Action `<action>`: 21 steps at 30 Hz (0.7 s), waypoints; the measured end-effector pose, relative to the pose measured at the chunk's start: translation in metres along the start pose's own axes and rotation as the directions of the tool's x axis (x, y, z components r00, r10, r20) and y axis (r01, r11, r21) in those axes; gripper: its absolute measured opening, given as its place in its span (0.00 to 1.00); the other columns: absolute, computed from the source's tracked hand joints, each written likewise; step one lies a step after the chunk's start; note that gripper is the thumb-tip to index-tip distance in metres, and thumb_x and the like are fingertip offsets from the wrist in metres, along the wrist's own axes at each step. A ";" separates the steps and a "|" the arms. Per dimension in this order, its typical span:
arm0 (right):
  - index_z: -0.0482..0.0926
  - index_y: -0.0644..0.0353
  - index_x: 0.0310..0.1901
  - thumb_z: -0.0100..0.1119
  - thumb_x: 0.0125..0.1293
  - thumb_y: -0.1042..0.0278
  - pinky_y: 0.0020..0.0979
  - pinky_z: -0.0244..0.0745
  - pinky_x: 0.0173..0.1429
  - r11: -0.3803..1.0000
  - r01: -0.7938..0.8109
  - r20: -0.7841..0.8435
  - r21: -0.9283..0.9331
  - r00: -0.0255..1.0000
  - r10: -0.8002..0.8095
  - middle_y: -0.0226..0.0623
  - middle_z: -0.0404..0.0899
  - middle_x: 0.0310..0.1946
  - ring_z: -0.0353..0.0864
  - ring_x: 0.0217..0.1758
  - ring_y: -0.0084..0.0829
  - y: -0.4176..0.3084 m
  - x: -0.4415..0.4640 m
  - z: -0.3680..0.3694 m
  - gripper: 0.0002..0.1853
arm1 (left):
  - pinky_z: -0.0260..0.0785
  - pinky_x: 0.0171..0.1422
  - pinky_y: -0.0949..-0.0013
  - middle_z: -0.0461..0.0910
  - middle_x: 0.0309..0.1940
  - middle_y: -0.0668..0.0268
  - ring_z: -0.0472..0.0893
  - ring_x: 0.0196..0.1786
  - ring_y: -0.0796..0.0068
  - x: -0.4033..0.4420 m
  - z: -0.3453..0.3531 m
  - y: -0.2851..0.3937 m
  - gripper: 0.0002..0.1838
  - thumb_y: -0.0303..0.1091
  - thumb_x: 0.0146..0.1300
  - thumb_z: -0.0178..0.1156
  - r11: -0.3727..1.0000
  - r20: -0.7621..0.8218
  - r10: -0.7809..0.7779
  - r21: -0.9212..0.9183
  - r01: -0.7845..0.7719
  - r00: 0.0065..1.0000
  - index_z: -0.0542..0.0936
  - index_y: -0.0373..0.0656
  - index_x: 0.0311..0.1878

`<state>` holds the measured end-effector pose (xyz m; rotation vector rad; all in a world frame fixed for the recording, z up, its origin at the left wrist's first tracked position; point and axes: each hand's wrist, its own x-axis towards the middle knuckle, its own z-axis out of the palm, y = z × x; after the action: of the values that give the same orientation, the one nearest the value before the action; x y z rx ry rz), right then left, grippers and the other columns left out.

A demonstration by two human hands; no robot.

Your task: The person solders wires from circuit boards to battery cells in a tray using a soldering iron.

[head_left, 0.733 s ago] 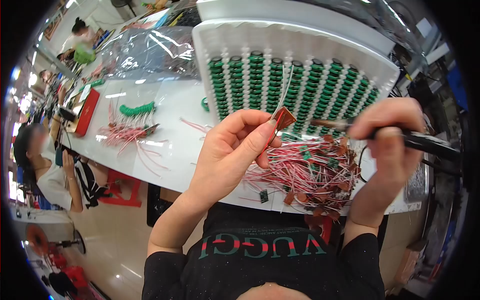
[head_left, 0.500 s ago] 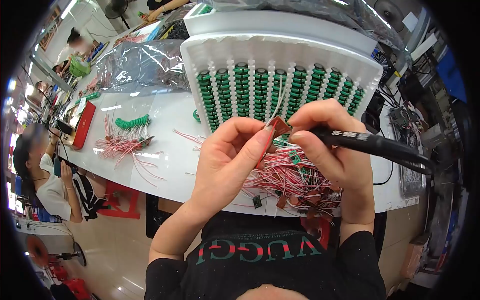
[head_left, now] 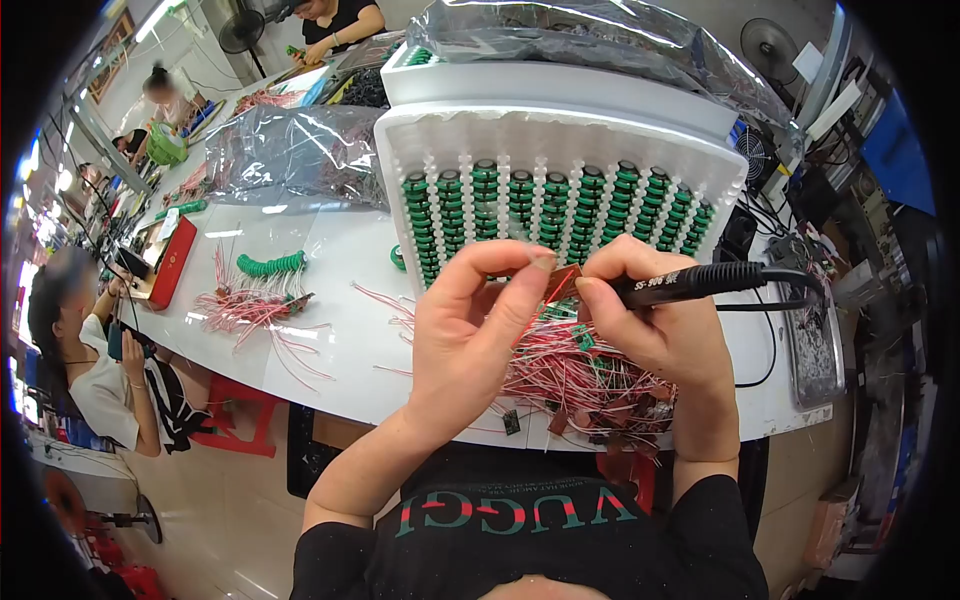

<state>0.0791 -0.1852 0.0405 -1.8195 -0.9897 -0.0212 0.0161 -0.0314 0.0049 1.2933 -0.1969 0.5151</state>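
My left hand (head_left: 470, 320) is closed, thumb against fingers, on a small brown circuit board (head_left: 564, 284) with a red wire along it. My right hand (head_left: 665, 320) grips the black handle of a soldering iron (head_left: 700, 283), its cable running off to the right. The iron's tip is hidden behind my right fingers, close to the board, so I cannot tell whether they touch. Below both hands spreads a heap of red and white wires (head_left: 590, 375) with small boards among them. Behind stands a white foam tray (head_left: 570, 130) holding rows of green ring-like parts (head_left: 485, 210).
Left on the white table (head_left: 345, 240) lie a curved green stack (head_left: 270, 265) with wires and a red box (head_left: 174, 262). A clear plastic bag (head_left: 300, 150) rests behind them. Co-workers sit at left and at the back. A metal tray (head_left: 815, 350) is at right.
The iron's handle has swung more level and its rear end has risen. White wires that stood up above the board no longer show. My head view has shifted slightly.
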 end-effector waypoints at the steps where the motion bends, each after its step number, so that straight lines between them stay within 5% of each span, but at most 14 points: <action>1: 0.74 0.63 0.30 0.56 0.58 0.71 0.24 0.63 0.24 1.000 -0.021 0.002 0.011 1.000 0.021 0.34 0.72 0.17 0.70 0.18 0.21 0.000 -0.001 0.000 0.05 | 0.67 0.47 0.76 0.75 0.40 0.64 0.75 0.42 0.79 -0.001 0.004 0.001 0.10 0.29 0.64 0.53 0.985 -0.057 -0.058 -0.168 0.047 0.997 0.70 0.38 0.47; 5: 0.75 0.63 0.32 0.57 0.58 0.72 0.23 0.63 0.24 0.999 -0.047 0.103 -0.022 0.993 0.049 0.35 0.72 0.18 0.69 0.19 0.20 0.002 0.001 -0.002 0.05 | 0.67 0.49 0.74 0.76 0.38 0.64 0.75 0.43 0.79 0.004 -0.002 0.004 0.09 0.30 0.65 0.52 0.864 0.039 -0.231 -0.452 0.223 0.972 0.71 0.38 0.47; 8: 0.75 0.64 0.32 0.57 0.58 0.72 0.21 0.62 0.23 0.999 -0.031 0.160 0.018 0.987 0.028 0.32 0.73 0.19 0.69 0.20 0.18 0.004 0.002 -0.008 0.05 | 0.67 0.47 0.75 0.77 0.35 0.65 0.75 0.40 0.79 0.004 -0.010 0.000 0.11 0.30 0.65 0.52 0.892 0.106 -0.259 -0.356 0.280 0.960 0.71 0.38 0.48; 11: 0.75 0.65 0.33 0.57 0.58 0.72 0.19 0.61 0.23 0.983 -0.029 0.018 0.182 1.000 0.026 0.29 0.73 0.20 0.68 0.21 0.15 0.005 0.003 -0.019 0.05 | 0.68 0.45 0.76 0.77 0.33 0.66 0.76 0.37 0.80 0.001 -0.013 0.004 0.11 0.31 0.64 0.53 0.901 0.188 -0.332 -0.226 0.370 0.924 0.71 0.37 0.48; 21: 0.77 0.64 0.33 0.59 0.56 0.70 0.23 0.66 0.25 0.991 -0.077 0.065 0.113 0.995 0.070 0.34 0.75 0.19 0.74 0.21 0.22 0.009 0.001 -0.016 0.07 | 0.67 0.38 0.81 0.78 0.30 0.69 0.76 0.33 0.86 0.001 -0.005 -0.002 0.07 0.30 0.62 0.56 0.924 0.259 -0.381 0.093 0.370 0.888 0.76 0.37 0.40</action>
<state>0.0918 -0.1983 0.0420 -1.7578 -0.9465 0.1351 0.0174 -0.0271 0.0022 1.3997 -0.1585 0.0062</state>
